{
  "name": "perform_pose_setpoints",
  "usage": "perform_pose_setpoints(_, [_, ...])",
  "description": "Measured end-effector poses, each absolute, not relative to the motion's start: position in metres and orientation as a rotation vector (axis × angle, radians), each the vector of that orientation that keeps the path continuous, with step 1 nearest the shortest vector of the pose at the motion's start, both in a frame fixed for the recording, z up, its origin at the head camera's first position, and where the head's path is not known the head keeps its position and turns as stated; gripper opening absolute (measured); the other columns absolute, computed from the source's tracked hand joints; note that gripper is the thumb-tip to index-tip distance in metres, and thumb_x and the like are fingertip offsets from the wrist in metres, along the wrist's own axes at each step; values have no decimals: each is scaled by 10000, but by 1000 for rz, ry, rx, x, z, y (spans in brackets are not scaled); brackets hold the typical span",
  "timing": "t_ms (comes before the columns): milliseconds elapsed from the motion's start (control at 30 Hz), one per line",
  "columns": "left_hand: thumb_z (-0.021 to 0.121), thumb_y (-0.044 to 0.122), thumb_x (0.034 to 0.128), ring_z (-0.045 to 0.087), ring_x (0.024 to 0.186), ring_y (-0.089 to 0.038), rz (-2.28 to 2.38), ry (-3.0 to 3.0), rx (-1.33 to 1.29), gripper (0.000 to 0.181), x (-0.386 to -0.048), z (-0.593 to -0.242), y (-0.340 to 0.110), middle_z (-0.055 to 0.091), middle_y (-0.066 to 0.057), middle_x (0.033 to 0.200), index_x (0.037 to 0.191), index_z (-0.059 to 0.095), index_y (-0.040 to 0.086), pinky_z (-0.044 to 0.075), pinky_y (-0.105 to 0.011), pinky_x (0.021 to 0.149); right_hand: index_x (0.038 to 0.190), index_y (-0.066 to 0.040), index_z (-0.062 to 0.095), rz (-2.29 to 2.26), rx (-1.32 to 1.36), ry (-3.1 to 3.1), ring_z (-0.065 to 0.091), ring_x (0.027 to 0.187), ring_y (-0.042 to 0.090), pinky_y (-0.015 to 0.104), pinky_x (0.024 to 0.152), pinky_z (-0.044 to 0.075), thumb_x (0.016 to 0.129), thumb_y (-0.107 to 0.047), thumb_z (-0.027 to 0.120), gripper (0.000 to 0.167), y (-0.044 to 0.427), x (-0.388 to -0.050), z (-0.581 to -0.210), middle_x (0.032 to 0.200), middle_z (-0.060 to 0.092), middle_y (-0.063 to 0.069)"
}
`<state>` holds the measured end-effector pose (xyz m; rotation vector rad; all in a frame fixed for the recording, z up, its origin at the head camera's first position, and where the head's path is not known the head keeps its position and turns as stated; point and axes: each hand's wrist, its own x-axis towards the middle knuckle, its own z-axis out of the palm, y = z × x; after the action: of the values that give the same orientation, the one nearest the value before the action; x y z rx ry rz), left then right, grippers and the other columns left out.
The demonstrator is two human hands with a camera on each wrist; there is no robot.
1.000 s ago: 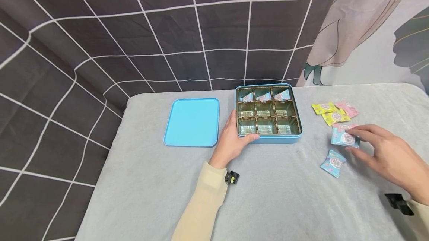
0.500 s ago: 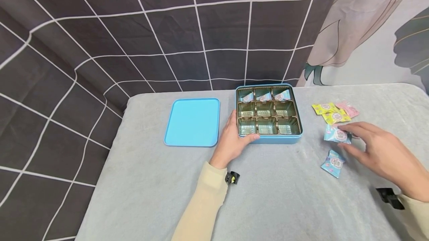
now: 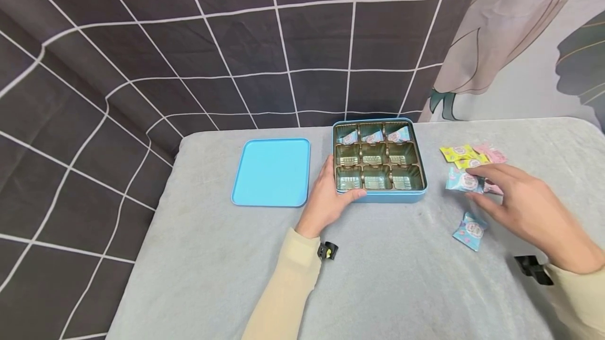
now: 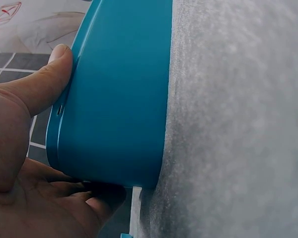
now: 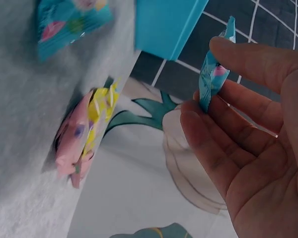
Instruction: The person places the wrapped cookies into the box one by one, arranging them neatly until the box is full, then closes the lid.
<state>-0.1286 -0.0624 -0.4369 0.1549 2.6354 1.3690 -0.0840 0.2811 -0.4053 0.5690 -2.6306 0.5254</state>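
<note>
A blue tin box (image 3: 390,197) with a gold tray of compartments stands at the table's back. Blue-wrapped candies (image 3: 372,137) lie in its back row. My left hand (image 3: 327,195) holds the box's front left corner, thumb on the front rim and fingers along the left side; in the left wrist view its thumb (image 4: 52,74) presses the rim. My right hand (image 3: 529,206) pinches a blue-wrapped candy (image 3: 464,180) between thumb and fingers, raised off the cloth as the right wrist view shows (image 5: 212,74). Another blue candy (image 3: 470,230) lies below that hand.
Left of the box lies a flat light-blue lid (image 3: 271,173). Yellow-wrapped candies (image 3: 456,152) and pink-wrapped candies (image 3: 491,152) sit to its right, partly behind my right hand. Grey cloth (image 3: 203,256) covers the table; a dark checked curtain (image 3: 312,35) hangs behind.
My right hand has lifted the blue candy from beside a pink one and carried it left, toward the box. The left hand and box have stayed still.
</note>
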Motion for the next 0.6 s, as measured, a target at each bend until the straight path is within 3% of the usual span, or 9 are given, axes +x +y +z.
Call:
perform_pose_setpoints(267, [804, 468, 838, 181, 1518, -262, 1354, 2637, 148, 1116, -128, -437, -62, 166, -145, 1664, 1614, 123, 43, 228, -428, 1205, 1136, -9, 687, 569, 565, -2638, 605, 1050, 416, 489, 875, 407, 665, 7, 840, 496, 270, -91, -401, 1120, 673, 201])
perform_pose_setpoints(500, [805, 462, 839, 178, 1519, -256, 1362, 2635, 151, 1116, -129, -438, -62, 164, -139, 1665, 1614, 120, 44, 228, -425, 1205, 1132, -10, 696, 623, 500, -2639, 569, 1161, 469, 420, 1099, 367, 661, -20, 863, 499, 263, -94, -397, 1138, 676, 217])
perform_pose_setpoints(600, [809, 462, 836, 181, 1519, -254, 1365, 2634, 148, 1119, -129, -438, -62, 166, -138, 1666, 1614, 123, 43, 230, -429, 1205, 1134, -10, 693, 626, 484, -2641, 568, 1164, 475, 439, 1109, 368, 672, -22, 864, 493, 261, -96, -396, 1140, 679, 224])
